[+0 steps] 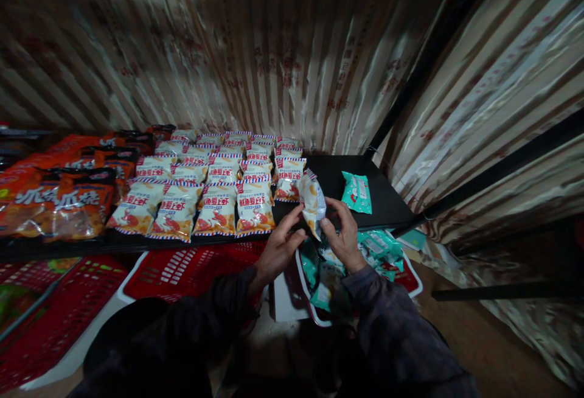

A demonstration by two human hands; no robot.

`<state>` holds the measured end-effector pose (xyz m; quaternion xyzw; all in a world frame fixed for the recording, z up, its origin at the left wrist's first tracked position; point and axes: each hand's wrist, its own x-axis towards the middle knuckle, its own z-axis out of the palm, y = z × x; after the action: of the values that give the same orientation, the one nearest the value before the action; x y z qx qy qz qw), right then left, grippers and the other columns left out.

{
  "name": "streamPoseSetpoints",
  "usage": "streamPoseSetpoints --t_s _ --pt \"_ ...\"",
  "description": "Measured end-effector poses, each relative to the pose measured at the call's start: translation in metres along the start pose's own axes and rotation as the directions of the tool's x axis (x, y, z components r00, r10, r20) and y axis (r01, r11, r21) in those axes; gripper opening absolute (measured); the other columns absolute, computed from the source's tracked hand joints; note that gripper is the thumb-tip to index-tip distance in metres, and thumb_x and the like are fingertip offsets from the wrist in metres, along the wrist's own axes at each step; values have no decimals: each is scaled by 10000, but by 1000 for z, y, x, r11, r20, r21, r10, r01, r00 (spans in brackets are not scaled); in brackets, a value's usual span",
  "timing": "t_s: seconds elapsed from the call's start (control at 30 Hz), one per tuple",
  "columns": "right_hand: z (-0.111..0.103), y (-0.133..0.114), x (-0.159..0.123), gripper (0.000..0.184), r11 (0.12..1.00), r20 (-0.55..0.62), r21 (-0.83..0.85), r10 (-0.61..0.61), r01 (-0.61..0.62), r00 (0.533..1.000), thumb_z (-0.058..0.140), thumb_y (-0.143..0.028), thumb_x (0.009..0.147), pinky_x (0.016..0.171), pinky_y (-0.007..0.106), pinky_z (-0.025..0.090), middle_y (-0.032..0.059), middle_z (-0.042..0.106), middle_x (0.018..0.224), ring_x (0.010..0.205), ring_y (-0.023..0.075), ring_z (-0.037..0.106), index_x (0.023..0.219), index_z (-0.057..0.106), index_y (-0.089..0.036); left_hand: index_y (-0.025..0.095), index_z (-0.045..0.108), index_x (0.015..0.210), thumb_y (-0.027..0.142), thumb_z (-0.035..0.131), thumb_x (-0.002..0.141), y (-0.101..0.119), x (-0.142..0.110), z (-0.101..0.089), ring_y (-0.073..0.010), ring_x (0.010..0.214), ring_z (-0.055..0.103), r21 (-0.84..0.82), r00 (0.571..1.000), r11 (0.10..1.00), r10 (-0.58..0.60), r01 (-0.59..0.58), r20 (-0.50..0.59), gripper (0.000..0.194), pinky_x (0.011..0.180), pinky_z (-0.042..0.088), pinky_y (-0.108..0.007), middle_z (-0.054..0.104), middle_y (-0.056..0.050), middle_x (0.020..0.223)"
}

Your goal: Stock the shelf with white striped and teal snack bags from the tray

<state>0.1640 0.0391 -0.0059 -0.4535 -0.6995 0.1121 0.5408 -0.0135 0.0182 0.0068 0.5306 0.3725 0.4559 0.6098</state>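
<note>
White snack packet (pixel 312 204), tilted, between the hands (pixel 279 247) (pixel 343 237)

Both hands are bare, the left hand (pixel 279 243) and the right hand (pixel 344 237) alike, with fingers and thumbs uncovered. Each arm wears a long, dark sleeve reaching the wrist. The right sleeve (pixel 392 325) is a dull purplish grey, faintly mottled, its cloth loose and softly creased, with a plain right cuff (pixel 360 279) at the far end. The left sleeve (pixel 219 310) looks darker, nearly black toward the near edge, with small wrinkles by the left cuff (pixel 246 282). Shadow hides any finer pattern or stitching.
</note>
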Motion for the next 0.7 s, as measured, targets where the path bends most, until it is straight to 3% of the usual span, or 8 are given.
streamPoseSetpoints --t_s 0.2,0.43,0.57,0.7 --pt "2 1 -3 521 1000 -4 1 -2 2 1000 586 -464 860 888 432 526 120 602 1201 1090 280 595 1309 525 -207 287 484 1420 415 519 906 2 -3 -1 -305 1332 433 154 996 984 88 -91 28 531 862 571 -353 352 -70 1543" --pt "9 7 -11 622 995 -33 15 100 -99 994 682 -411 807 1045 471 446 129 587 1299 1220 291 552 1363 492 -206 299 488 1421 429 472 938 -1 -3 -3 -278 1331 437 310 986 936 156 -164 51 500 1048 455 -418 409 -75 1471" --pt "10 8 -11 608 936 -46 232 282 -264 958 700 -416 800 1089 457 406 109 578 1351 1266 282 530 1342 517 -212 297 425 1458 427 471 945 1 -4 -3 -269 1338 446 291 982 938 178 -190 65 531 1026 466 -402 421 -81 1477" --pt "11 4 -8 575 751 -5 516 483 -411 876 738 -421 766 1058 430 439 82 631 1307 1209 266 581 1275 567 -217 264 482 1409 415 497 934 -3 0 -6 -267 1314 483 240 987 962 149 -129 -66 498 1021 470 -409 480 -97 1451"
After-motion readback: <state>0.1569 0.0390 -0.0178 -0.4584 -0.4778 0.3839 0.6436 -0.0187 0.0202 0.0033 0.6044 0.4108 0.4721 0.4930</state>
